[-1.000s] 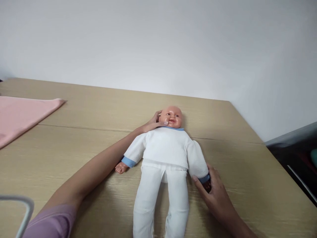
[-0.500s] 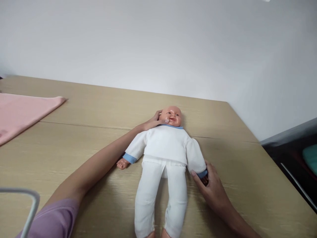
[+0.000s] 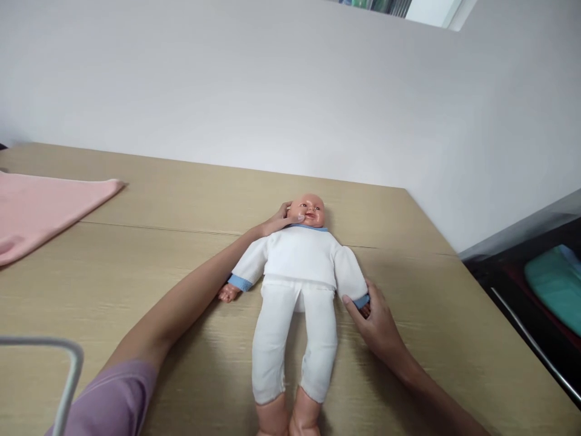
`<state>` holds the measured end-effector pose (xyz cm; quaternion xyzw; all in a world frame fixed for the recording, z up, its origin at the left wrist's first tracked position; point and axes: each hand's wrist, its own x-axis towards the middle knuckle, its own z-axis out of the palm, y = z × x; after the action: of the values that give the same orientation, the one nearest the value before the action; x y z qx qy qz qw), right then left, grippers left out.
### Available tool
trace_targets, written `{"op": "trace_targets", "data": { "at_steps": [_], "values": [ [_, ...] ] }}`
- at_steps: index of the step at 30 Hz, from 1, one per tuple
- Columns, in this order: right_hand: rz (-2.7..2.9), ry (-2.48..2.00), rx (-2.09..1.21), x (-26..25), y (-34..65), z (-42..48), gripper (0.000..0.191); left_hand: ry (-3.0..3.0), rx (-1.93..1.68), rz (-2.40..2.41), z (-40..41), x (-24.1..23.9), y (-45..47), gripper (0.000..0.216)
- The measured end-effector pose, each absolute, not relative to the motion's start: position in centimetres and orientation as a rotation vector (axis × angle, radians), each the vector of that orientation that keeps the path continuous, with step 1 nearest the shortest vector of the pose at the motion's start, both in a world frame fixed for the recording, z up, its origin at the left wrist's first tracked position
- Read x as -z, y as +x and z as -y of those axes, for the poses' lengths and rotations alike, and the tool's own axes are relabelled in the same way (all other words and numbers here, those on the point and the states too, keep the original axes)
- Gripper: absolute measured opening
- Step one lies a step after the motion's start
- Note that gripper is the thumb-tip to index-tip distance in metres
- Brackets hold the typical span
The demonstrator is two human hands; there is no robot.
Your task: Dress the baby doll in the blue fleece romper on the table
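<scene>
A baby doll in a white top and white trousers with blue cuffs lies on its back on a light wooden table, head towards the wall. My left hand cups the side of the doll's head, fingers curled against its cheek and neck. My right hand is closed round the doll's far wrist at the blue cuff, hiding the doll's hand. The doll's other hand rests bare on the table beside my left forearm.
A pink cloth lies at the table's left end. A bent grey metal bar shows at the lower left. Beyond the table's right edge stands a dark shelf holding a teal folded cloth. A white wall rises behind.
The view has tilted up and back, so the doll's bare feet now show at the bottom. Both hands keep their hold on the doll, which has hardly moved on the table.
</scene>
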<state>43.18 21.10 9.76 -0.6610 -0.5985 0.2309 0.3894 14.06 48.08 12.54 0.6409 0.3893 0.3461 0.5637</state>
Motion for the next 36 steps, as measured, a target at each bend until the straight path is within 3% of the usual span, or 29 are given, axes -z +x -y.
{"op": "trace_targets", "data": {
  "at_steps": [15, 18, 20, 23, 26, 31, 34, 36],
  "values": [
    [1.681, -1.616, -0.273, -9.4, 43.8, -22.0, 0.061, 1.63, -0.732, -0.949, -47.4, -15.0, 13.2, 0.114],
    [1.702, -1.571, -0.17, -9.4, 44.1, -22.2, 0.072, 1.719, -0.758, -1.08, -45.9, -17.0, 12.8, 0.121],
    [1.674, -1.566, -0.118, -9.5, 44.2, -22.3, 0.077, 1.859, -0.899, -1.215, -44.2, -18.3, 13.3, 0.114],
    [1.665, -1.544, -0.055, -10.1, 44.0, -22.2, 0.072, 2.062, -1.216, -1.184, -39.6, -20.0, 16.0, 0.073],
    [1.672, -1.489, 0.023, -12.2, 43.7, -22.0, 0.062, 2.011, -1.28, -0.914, -32.3, -21.5, 20.2, 0.037],
    [1.74, -1.38, 0.029, -17.0, 44.8, -17.7, 0.036, 2.116, -0.898, -0.36, -17.8, -23.8, 26.1, 0.028],
    [1.559, -1.474, 0.033, -16.3, 47.0, -10.7, 0.04, 2.176, -0.615, 0.016, -10.5, -22.8, 27.0, 0.023],
    [1.528, -1.458, 0.035, -13.5, 48.6, -5.1, 0.055, 2.151, -0.437, 0.197, -6.8, -20.3, 26.4, 0.026]
  ]
}}
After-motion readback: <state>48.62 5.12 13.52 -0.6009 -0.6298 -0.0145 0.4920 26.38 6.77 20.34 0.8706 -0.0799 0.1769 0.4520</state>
